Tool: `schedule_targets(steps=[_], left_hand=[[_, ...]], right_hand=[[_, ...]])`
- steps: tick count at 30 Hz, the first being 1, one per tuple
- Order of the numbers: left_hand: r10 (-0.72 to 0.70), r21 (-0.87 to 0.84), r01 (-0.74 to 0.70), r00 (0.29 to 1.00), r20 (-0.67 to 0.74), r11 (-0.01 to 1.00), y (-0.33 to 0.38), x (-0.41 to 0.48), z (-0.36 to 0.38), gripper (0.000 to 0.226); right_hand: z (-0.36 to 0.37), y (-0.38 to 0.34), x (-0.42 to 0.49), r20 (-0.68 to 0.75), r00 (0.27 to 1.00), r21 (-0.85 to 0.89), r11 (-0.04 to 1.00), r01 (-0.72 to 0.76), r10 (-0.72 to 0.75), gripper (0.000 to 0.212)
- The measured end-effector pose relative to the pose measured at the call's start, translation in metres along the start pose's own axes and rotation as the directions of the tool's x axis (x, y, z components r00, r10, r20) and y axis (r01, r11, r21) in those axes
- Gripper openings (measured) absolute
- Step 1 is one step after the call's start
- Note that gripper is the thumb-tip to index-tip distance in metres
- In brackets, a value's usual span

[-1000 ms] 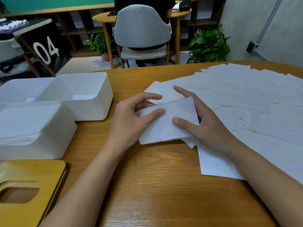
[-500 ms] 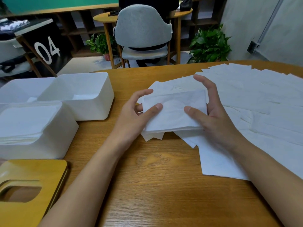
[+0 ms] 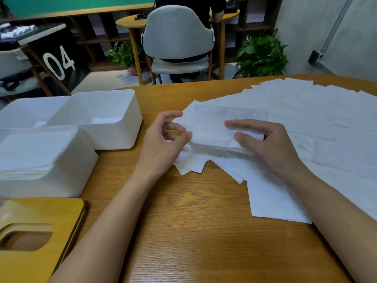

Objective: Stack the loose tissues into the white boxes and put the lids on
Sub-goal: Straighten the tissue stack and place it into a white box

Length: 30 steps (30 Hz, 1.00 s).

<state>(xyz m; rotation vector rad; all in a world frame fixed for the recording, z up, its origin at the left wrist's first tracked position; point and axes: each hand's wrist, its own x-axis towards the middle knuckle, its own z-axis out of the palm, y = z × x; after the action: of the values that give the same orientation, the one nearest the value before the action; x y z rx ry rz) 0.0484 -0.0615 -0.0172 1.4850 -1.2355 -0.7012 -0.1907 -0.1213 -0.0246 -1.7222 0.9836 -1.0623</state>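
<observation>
The person's right hand point(image 3: 271, 148) is pinching a small stack of tissues point(image 3: 224, 127), thumb on top and fingers underneath, holding it just above the worktop point(image 3: 193, 221). The stack's long axis runs left to right, roughly level. The left hand point(image 3: 163, 144) sits at the stack's left end with fingers loosely curled and half open; can't tell whether it's actually touching the paper. Loose tissues point(image 3: 326, 123) fan out right of and beyond the stack, and their far right end is cut off by the frame. Left of the stack is an empty white box point(image 3: 102, 121), and nearer than that a filled box point(image 3: 40, 160) showing tissue inside. A wooden lid point(image 3: 36, 231) lies nearest, partly cropped at the left edge.
</observation>
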Motion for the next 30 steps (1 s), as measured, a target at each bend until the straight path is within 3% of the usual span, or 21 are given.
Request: schedule_targets(steps=[4, 7, 16, 22, 27, 30], left_hand=[[0.082, 0.417, -0.174, 0.970, 0.231, 0.892, -0.005, -0.005, 0.001, 0.040], [0.043, 0.534, -0.243, 0.932, 0.359, 0.810, -0.008, -0.007, 0.003, 0.047], [0.131, 0.533, -0.281, 0.944, 0.301, 0.798, -0.008, -0.006, 0.002, 0.012], [0.285, 0.349, -0.345, 0.935, 0.213, 0.871, 0.002, -0.011, 0.001, 0.008], [0.390, 0.242, -0.423, 0.904, 0.176, 0.873, 0.004, -0.013, 0.005, 0.010], [0.423, 0.193, -0.448, 0.893, 0.156, 0.873, 0.007, -0.016, 0.012, 0.011]], right_hand=[[-0.001, 0.005, 0.002, -0.070, 0.998, -0.028, 1.000, 0.001, -0.003, 0.032], [0.001, 0.007, 0.002, -0.066, 0.998, -0.072, 0.997, 0.007, -0.012, 0.033], [0.003, 0.012, 0.003, -0.058, 0.998, -0.091, 0.996, 0.008, -0.014, 0.034], [0.005, 0.012, 0.001, -0.020, 0.998, -0.173, 0.983, 0.057, -0.062, 0.036], [0.009, 0.006, -0.005, 0.146, 0.982, -0.208, 0.967, 0.148, -0.119, 0.042], [0.017, 0.007, -0.008, 0.119, 0.982, -0.212, 0.963, 0.169, -0.146, 0.025]])
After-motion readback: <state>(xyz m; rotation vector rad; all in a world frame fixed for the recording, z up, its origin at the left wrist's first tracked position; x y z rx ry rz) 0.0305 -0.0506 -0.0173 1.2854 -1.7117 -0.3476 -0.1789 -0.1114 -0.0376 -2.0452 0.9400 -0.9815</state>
